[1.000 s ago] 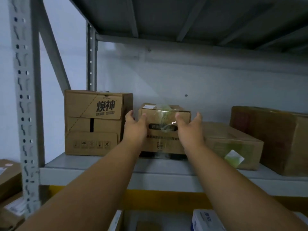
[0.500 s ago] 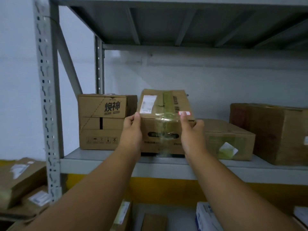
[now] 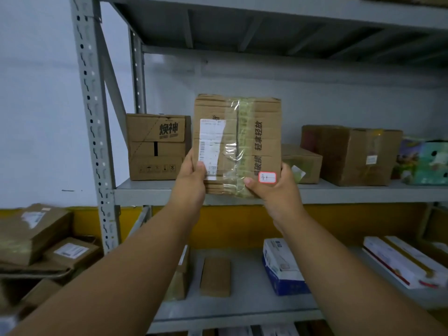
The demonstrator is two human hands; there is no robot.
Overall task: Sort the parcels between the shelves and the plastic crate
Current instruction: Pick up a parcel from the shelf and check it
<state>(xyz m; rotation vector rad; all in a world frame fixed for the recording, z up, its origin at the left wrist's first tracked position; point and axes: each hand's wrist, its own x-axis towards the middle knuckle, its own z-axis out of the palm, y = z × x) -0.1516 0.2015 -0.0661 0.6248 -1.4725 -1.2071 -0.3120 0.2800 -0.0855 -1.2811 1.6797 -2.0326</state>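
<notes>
Head view: you hold the taped parcel (image 3: 237, 144) up in front of the middle shelf (image 3: 145, 192), top face tilted toward you. Left hand (image 3: 191, 180) grips its lower left edge, thumb on the white shipping label (image 3: 210, 147). Right hand (image 3: 274, 187) grips the lower right corner, thumb beside a red-bordered sticker (image 3: 267, 177).

Left of the parcel on that shelf: printed carton (image 3: 156, 146). Right: flat box (image 3: 300, 163), large brown box (image 3: 349, 155), colourful box (image 3: 424, 163) cut off by the frame.

Parcel reads 轻拿轻放; label text is too small to read. Your fingers behind the parcel are hidden.
</notes>
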